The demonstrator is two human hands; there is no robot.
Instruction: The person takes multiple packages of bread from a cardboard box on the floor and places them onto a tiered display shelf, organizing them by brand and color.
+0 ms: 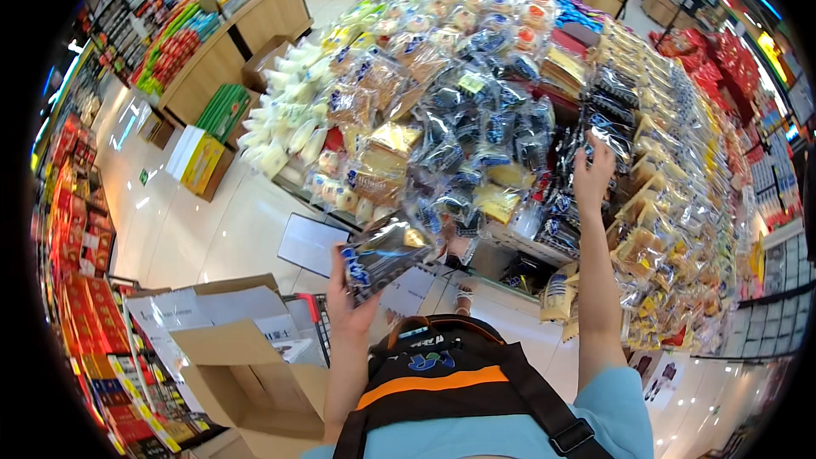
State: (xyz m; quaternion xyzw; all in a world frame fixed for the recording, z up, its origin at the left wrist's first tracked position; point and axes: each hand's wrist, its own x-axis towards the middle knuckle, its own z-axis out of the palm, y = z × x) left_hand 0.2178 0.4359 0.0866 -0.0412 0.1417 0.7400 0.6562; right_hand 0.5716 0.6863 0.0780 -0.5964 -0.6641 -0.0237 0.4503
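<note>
My left hand (350, 309) grips a dark, plastic-wrapped food package (386, 255) with blue print and a gold patch, held in front of the display's near edge. Farther right, my right hand (594, 169) reaches over the display with its fingertips on a row of similar dark wrapped packages (609, 105); whether the fingers grip one is unclear. Left of that row lie blue-and-dark wrapped packs (497, 127) in a loose heap. Pale yellow wrapped bread-like packs (650, 191) stand in rows on its right.
An open cardboard box (255, 389) sits at lower left beside a shopping cart with a red handle part (308, 306). A yellow-and-white carton (194, 159) stands on the floor near wooden display bins (210, 70). Red packaged goods (92, 312) line the far left shelves.
</note>
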